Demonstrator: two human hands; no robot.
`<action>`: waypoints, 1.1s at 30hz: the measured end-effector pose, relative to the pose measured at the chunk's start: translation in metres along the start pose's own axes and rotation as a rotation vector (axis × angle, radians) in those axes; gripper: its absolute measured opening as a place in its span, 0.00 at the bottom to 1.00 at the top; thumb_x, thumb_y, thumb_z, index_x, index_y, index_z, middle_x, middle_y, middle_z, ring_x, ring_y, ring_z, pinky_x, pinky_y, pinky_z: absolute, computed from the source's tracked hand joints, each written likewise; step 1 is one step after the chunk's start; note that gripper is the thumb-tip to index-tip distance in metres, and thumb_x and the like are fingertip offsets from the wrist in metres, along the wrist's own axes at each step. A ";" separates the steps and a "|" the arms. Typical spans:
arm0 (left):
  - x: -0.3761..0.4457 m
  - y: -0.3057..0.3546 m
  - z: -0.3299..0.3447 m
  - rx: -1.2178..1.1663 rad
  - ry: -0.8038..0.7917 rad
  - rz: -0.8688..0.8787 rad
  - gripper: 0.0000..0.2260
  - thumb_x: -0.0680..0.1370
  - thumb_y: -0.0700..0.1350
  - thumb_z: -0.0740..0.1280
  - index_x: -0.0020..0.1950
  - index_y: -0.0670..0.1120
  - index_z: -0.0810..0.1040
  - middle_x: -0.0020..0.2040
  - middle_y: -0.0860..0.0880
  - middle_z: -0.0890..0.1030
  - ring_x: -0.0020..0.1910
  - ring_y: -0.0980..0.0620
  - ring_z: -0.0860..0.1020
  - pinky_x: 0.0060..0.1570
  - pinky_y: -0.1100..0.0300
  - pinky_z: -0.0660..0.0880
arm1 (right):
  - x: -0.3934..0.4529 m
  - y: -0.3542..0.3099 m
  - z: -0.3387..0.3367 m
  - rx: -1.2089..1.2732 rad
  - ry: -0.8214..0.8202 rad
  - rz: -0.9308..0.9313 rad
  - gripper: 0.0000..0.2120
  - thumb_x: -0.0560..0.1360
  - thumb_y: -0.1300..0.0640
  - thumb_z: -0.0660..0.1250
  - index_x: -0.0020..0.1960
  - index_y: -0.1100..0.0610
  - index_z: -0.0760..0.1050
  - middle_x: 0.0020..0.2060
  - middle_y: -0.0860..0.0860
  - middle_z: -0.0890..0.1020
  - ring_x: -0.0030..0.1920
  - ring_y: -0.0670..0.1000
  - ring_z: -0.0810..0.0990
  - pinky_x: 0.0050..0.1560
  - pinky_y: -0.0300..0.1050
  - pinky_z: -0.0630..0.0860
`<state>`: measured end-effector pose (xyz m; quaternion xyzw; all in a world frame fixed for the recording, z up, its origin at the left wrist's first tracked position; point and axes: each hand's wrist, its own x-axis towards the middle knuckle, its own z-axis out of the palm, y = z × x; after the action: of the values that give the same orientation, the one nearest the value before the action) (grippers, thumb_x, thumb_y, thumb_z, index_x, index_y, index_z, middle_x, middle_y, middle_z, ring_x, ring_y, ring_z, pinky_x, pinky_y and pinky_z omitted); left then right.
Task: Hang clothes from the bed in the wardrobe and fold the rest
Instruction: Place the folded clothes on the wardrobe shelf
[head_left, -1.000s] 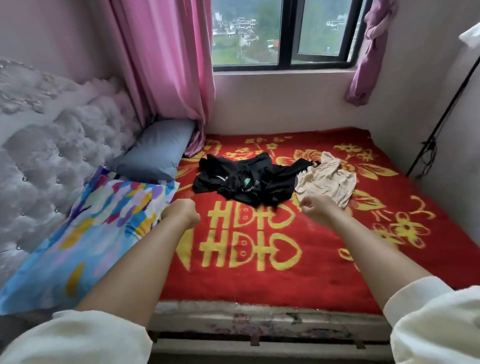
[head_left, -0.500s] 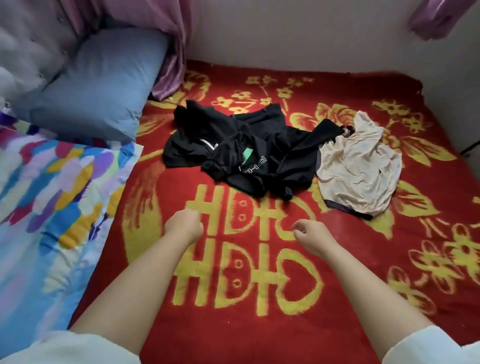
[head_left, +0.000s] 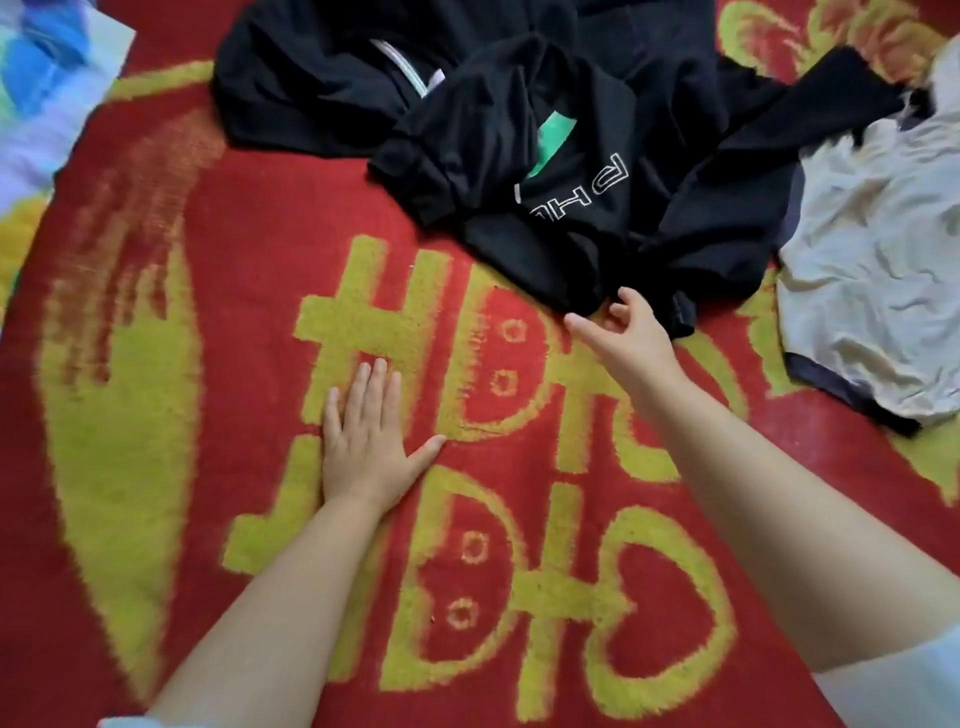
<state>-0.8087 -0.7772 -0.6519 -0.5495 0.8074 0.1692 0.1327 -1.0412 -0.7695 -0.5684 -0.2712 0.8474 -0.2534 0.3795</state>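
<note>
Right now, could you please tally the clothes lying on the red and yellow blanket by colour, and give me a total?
Black: 1 crumpled heap of black clothing with white lettering; how many garments it holds cannot be told.
Beige: 1 crumpled beige garment with dark trim.
Total: 2 visible bundles on the blanket.

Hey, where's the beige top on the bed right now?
In the head view the beige top lies crumpled at the right edge on the red blanket, right beside the black clothes, beyond the right hand.
</note>
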 end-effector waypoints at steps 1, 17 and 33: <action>0.000 -0.001 0.007 -0.016 0.059 0.029 0.38 0.74 0.65 0.51 0.72 0.36 0.61 0.73 0.39 0.61 0.73 0.45 0.61 0.68 0.51 0.43 | 0.012 0.001 0.007 0.068 -0.005 0.006 0.39 0.72 0.49 0.69 0.75 0.54 0.51 0.72 0.52 0.62 0.69 0.52 0.65 0.67 0.52 0.67; 0.002 0.006 0.000 -0.115 0.065 -0.039 0.46 0.63 0.67 0.47 0.66 0.35 0.70 0.67 0.36 0.70 0.69 0.40 0.64 0.66 0.51 0.49 | -0.067 0.079 0.019 -0.232 -0.573 -0.008 0.04 0.62 0.64 0.54 0.31 0.57 0.65 0.27 0.47 0.66 0.31 0.47 0.64 0.27 0.38 0.58; -0.128 0.091 -0.074 -0.512 0.206 -0.106 0.34 0.73 0.43 0.70 0.74 0.42 0.57 0.73 0.41 0.57 0.73 0.45 0.56 0.70 0.55 0.54 | -0.210 0.130 -0.113 0.526 -0.046 0.022 0.21 0.52 0.65 0.49 0.38 0.57 0.75 0.24 0.40 0.78 0.28 0.36 0.74 0.30 0.29 0.68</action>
<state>-0.8491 -0.6694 -0.5217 -0.6208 0.7179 0.3036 -0.0844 -1.0458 -0.5129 -0.4789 -0.1596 0.7465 -0.4547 0.4589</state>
